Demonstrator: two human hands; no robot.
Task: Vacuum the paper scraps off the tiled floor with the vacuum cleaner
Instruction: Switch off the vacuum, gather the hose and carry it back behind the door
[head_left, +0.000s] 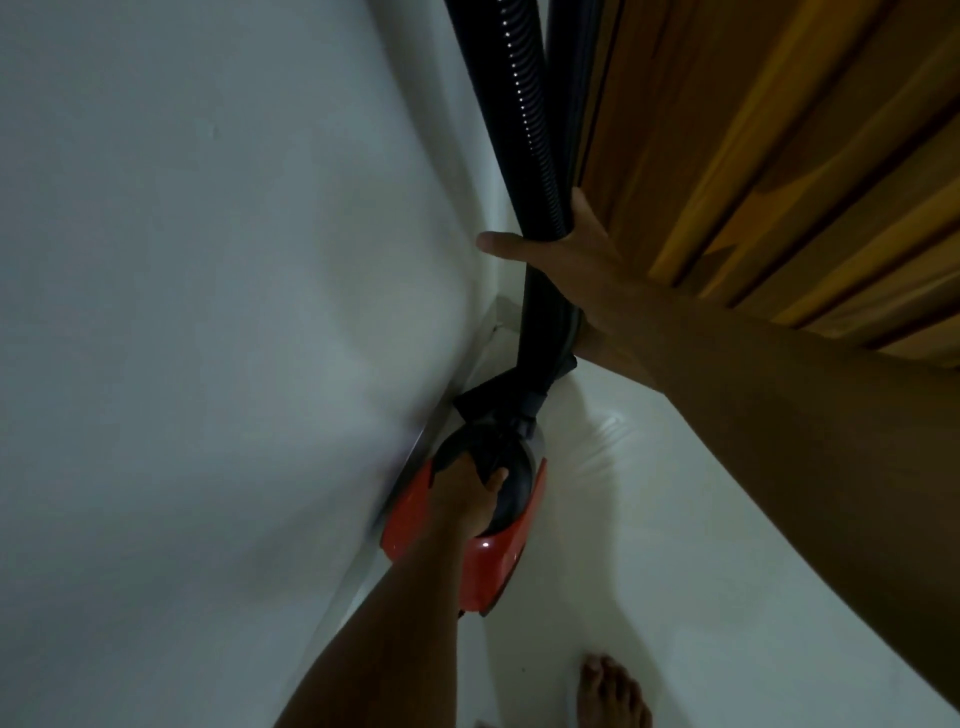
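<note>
Left hand (470, 493): fingers curled tight round the black handle (493, 447) of the vacuum cleaner (498, 561).
Right hand (582, 275): wrapped round the black hose (524, 130), thumb stretched toward the wall (208, 260).
Vacuum cleaner: red body on the tiled floor (623, 519), against the wall's foot.
Hose: rises just beside the wall.

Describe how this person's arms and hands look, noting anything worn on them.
The left hand and right hand are ungloved. The left forearm and right forearm are bare as far up as the view reaches, with no sleeve in sight. No watch, band or ring shows, though the light is dim.
</note>
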